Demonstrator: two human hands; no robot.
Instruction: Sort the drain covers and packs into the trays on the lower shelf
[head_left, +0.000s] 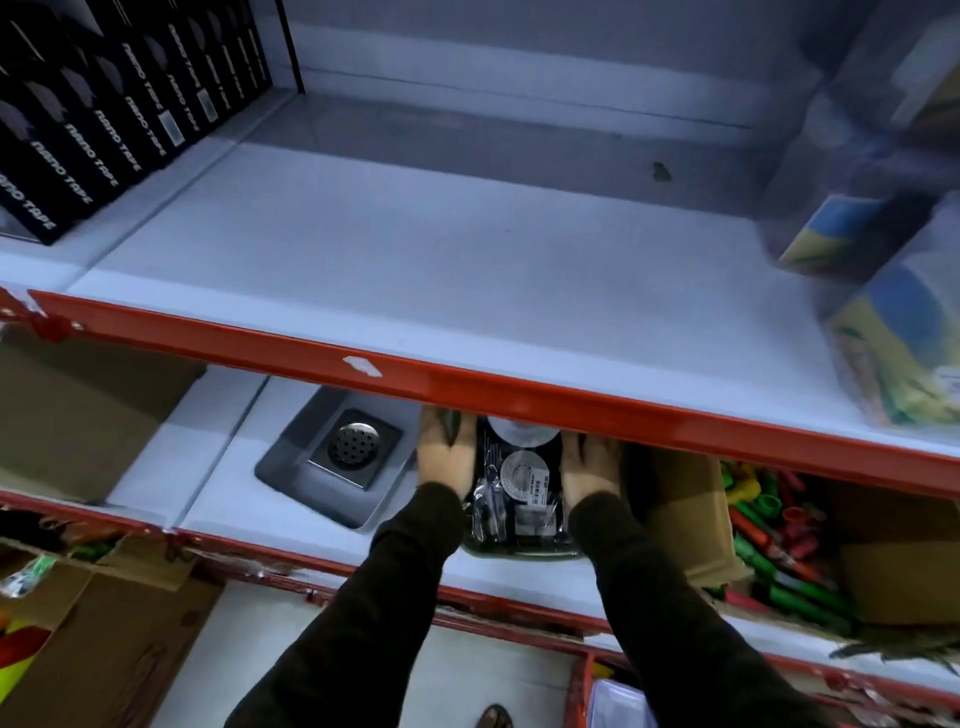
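Your two hands are reaching under the red edge of the upper shelf (467, 384) and bracketing the dark tray (519, 552) on the lower shelf (291, 525). Your left hand (444, 457) is lying along the tray's 9 o'clock side and your right hand (589, 470) along its 3 o'clock side, palms turned inward. Each grip looks spread flat against a tray wall, but the fingertips are hiding under the shelf edge, so you cannot tell whether they are curling around the far end.

The packs (519, 486), clear-wrapped with round silvery discs and a barcode label, are lying inside that tray, directly between your palms. The tray's long axis is running from 6 to 12 o'clock, straight away from you, so any slide or squaring-up is likely going along that line, with both hands sharing the load equally.

The one loose drain cover (356, 449), a square plate with a round perforated centre, is sitting in the grey tray (291, 475) at 9 o'clock of your left hand, near it but not touching. That hand is the closer one for anything over there.
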